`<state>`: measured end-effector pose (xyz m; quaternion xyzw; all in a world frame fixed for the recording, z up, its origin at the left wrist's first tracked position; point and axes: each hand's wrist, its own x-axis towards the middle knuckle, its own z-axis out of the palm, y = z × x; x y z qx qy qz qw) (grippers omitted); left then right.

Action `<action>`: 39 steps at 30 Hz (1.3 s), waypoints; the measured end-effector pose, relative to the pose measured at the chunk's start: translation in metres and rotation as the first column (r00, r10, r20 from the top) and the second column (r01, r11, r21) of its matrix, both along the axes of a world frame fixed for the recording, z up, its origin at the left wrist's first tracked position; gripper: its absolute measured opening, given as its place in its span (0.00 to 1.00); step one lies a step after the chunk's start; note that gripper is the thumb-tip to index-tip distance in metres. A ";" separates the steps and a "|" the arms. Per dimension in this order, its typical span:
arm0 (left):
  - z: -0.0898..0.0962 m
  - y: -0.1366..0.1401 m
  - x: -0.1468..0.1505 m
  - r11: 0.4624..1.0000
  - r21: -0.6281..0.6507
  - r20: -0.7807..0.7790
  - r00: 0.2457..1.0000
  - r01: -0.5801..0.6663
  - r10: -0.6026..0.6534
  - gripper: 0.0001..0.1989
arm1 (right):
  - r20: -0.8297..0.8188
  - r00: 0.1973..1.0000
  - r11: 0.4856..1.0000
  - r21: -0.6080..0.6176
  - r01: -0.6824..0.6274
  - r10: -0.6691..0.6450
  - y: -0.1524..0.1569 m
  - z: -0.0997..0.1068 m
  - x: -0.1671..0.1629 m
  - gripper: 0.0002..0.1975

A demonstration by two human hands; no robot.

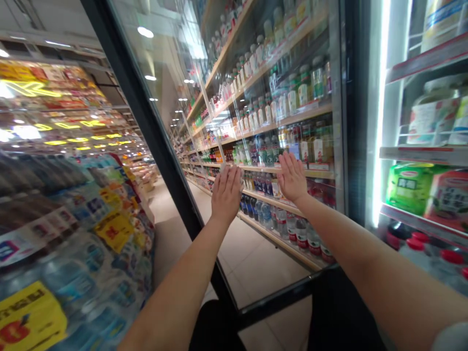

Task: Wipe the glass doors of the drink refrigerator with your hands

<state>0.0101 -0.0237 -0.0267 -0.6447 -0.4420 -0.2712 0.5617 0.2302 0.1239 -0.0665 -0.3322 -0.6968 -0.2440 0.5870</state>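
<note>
A glass cooler door (256, 273) with a black frame stands swung open in front of me. My left hand (226, 192) lies flat against or just before the glass, its fingers together and stretched out. To the right, my right hand (292, 176) is held up against the pane in the same way, fingers straight and slightly apart. Neither hand holds anything. Shelves of drink bottles show in the glass around both hands; I cannot tell for certain how much of this is reflection.
At the right, lit cooler shelves (413, 155) carry bottles, a green package (409, 187) and red-capped bottles (417, 246). On the left rises a stack of wrapped water bottles (91, 278) with a yellow sign (32, 317). A tiled aisle (166, 200) runs between stack and door.
</note>
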 end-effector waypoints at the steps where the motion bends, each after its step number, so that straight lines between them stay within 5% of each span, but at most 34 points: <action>1: -0.002 0.000 0.001 1.000 0.009 0.006 1.000 -0.001 0.001 0.31 | 0.001 1.000 1.000 0.000 0.000 0.000 0.000 0.000 0.000 0.30; 7: -0.023 -0.002 0.003 0.997 -0.078 -0.162 0.986 0.015 -0.027 0.30 | -0.005 1.000 1.000 0.000 -0.005 0.005 -0.001 0.000 0.000 0.29; 10: -0.005 -0.003 0.000 0.995 -0.095 -0.151 0.988 0.021 -0.035 0.29 | -0.011 1.000 1.000 0.001 -0.004 0.004 -0.001 0.000 0.000 0.29; 15: 0.032 -0.002 -0.004 0.999 0.036 0.091 0.996 0.017 -0.021 0.28 | 0.001 1.000 1.000 -0.021 -0.013 0.013 -0.002 0.001 0.001 0.29; 18: 0.018 -0.003 -0.003 1.000 0.010 0.111 0.994 0.023 -0.024 0.29 | 0.003 1.000 0.999 -0.032 -0.020 0.020 -0.003 0.001 0.002 0.30; 23: -0.015 -0.006 -0.001 0.985 -0.172 -0.177 0.982 0.034 -0.065 0.29 | -0.002 1.000 1.000 -0.023 -0.018 0.018 -0.001 0.000 0.000 0.29; 30: 0.033 -0.004 -0.006 1.000 0.013 0.059 0.998 -0.005 0.004 0.29 | -0.008 1.000 1.000 0.022 -0.002 0.002 0.003 -0.002 -0.002 0.29; 33: 0.018 -0.007 -0.005 1.000 0.008 0.046 0.999 -0.005 0.004 0.30 | -0.009 1.000 0.999 0.032 0.001 0.000 0.002 -0.002 -0.001 0.29; 36: -0.009 -0.013 -0.005 0.996 -0.086 -0.144 0.990 -0.004 -0.008 0.30 | -0.009 1.000 0.999 0.034 -0.008 0.008 0.001 -0.002 -0.001 0.29; 39: -0.010 -0.015 -0.009 0.989 -0.148 -0.290 0.957 -0.020 -0.024 0.28 | -0.018 1.000 0.999 0.030 -0.020 0.021 0.001 -0.002 -0.002 0.30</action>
